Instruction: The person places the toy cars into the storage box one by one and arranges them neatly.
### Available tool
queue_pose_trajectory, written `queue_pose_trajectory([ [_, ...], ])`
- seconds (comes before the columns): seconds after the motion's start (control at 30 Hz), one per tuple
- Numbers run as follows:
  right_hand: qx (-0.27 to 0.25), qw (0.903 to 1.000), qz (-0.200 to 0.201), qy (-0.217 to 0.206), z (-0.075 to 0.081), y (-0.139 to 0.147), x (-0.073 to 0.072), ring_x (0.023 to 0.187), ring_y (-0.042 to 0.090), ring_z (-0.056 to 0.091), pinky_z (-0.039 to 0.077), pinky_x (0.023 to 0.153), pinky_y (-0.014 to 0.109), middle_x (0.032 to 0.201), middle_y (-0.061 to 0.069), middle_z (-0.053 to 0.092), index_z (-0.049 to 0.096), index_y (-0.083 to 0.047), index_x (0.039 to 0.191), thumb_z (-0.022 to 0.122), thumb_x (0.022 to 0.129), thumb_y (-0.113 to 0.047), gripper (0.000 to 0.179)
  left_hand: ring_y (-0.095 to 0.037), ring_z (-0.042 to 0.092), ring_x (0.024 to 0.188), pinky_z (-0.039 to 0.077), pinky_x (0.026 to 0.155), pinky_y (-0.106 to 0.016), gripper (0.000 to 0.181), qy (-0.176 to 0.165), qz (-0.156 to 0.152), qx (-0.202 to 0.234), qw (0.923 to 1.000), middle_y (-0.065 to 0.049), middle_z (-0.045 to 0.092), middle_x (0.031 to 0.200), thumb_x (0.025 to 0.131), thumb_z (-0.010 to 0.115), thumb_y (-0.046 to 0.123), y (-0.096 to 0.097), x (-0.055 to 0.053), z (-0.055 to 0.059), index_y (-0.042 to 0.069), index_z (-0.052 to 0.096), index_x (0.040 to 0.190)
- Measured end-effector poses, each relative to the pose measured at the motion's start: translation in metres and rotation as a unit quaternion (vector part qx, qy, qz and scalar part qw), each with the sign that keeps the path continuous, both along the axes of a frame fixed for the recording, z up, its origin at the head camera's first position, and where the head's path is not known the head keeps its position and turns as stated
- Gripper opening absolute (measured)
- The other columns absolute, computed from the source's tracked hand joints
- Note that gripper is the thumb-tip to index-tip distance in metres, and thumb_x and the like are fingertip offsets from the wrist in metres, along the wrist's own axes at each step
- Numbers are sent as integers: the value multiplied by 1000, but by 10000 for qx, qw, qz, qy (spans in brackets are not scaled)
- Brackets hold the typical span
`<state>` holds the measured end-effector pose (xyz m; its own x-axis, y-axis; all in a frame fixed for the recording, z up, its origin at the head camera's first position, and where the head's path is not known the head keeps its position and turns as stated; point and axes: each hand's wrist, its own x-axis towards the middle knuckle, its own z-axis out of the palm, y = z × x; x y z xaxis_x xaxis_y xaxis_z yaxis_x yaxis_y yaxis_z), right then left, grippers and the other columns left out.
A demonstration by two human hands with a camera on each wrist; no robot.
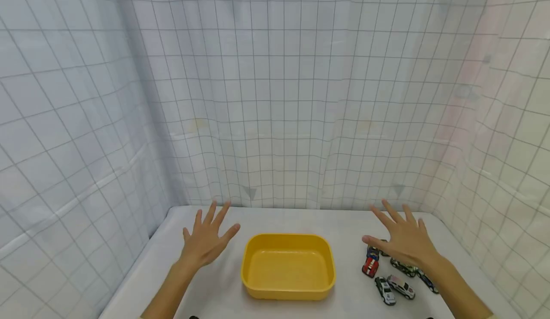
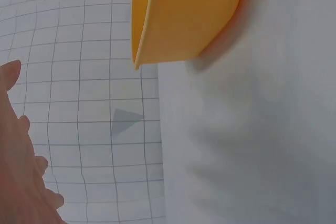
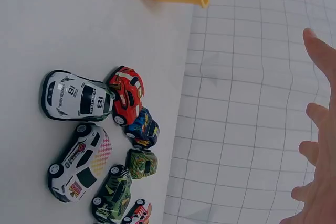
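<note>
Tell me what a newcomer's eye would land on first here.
The yellow tray stands out first, near the middle of the white table. Next come the small toy cars clustered to its right. Two raised hands with spread fingers flank the tray, left and right.

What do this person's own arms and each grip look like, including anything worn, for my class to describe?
The left grip and right grip are human hands with five slender fingers each; no gloves or rings show. The forearms are bare and narrow towards the wrist, without visible markings. A pale yellowish edge at the picture's bottom may be a sleeve.
</note>
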<state>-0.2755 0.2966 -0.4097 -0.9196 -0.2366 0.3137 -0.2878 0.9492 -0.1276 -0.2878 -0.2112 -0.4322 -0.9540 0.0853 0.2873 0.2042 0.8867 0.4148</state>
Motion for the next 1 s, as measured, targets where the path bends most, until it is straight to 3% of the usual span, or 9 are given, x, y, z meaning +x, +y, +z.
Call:
queue_pose_trajectory([
  [0.1, -97, 9998, 154, 62, -2, 7, 3, 141, 66, 21, 20, 97, 90, 165, 22, 30, 33, -25, 164, 62, 91, -70, 90, -61, 5, 148, 7, 100, -91, 80, -202, -263, 590, 9977, -21, 10, 170, 103, 44, 66, 0, 10, -4, 23, 22, 167],
  [0.2, -366, 9988, 313, 30, -4, 15, 9, 139, 66, 25, 24, 98, 88, 162, 25, 33, 37, -19, 163, 66, 92, -64, 88, -57, 1, 150, 5, 108, -85, 80, -477, -533, 1379, 9879, -22, 4, 171, 105, 47, 58, 1, 19, -8, 18, 17, 168],
  [0.33, -1047, 9931, 517, -120, -9, 29, 19, 138, 64, 29, 27, 97, 85, 161, 28, 33, 38, -11, 161, 69, 95, -51, 83, -47, -2, 154, 1, 115, -76, 86, -1020, -724, 2550, 9588, -17, -1, 172, 103, 56, 55, 5, 32, -13, 20, 11, 168],
  [0.43, -1500, 9869, 557, -211, -16, 40, 25, 138, 61, 32, 29, 94, 84, 160, 29, 33, 37, -10, 161, 69, 97, -44, 80, -49, 3, 153, 7, 113, -78, 93, -1400, -684, 3152, 9362, -17, 2, 172, 98, 66, 51, 9, 41, -17, 22, 11, 168],
  [0.53, -1610, 9858, 441, -193, -24, 50, 31, 137, 60, 34, 31, 93, 84, 158, 31, 35, 37, -11, 161, 70, 97, -42, 79, -52, 9, 151, 14, 112, -79, 95, -1628, -575, 3665, 9143, -19, 7, 171, 96, 72, 44, 17, 46, -24, 21, 14, 167],
  [0.67, -1577, 9871, 179, -221, -36, 64, 38, 135, 60, 36, 32, 94, 83, 156, 32, 38, 39, -7, 159, 72, 96, -44, 80, -52, 18, 150, 20, 113, -75, 93, -1858, -381, 4278, 8838, -22, 14, 169, 96, 74, 40, 28, 49, -37, 16, 17, 166],
  [0.73, -1581, 9867, 5, -377, -42, 71, 41, 134, 60, 36, 33, 94, 83, 154, 34, 38, 40, -4, 158, 71, 96, -46, 80, -52, 21, 149, 22, 114, -73, 92, -1940, -327, 4475, 8724, -24, 16, 168, 97, 74, 39, 33, 49, -45, 13, 17, 165],
  [0.8, -1612, 9856, -114, -506, -47, 78, 45, 134, 60, 36, 34, 93, 82, 154, 34, 39, 40, -3, 158, 71, 97, -47, 81, -53, 22, 148, 24, 114, -72, 92, -1999, -292, 4610, 8641, -25, 17, 168, 97, 74, 37, 37, 49, -54, 11, 18, 165],
  [1.0, -1648, 9833, -225, -735, -69, 97, 53, 131, 61, 39, 37, 91, 82, 152, 35, 41, 39, -4, 158, 71, 97, -46, 80, -55, 19, 148, 28, 113, -69, 90, -2184, -459, 4787, 8492, -29, 14, 167, 99, 73, 28, 46, 48, -69, 2, 16, 164],
])
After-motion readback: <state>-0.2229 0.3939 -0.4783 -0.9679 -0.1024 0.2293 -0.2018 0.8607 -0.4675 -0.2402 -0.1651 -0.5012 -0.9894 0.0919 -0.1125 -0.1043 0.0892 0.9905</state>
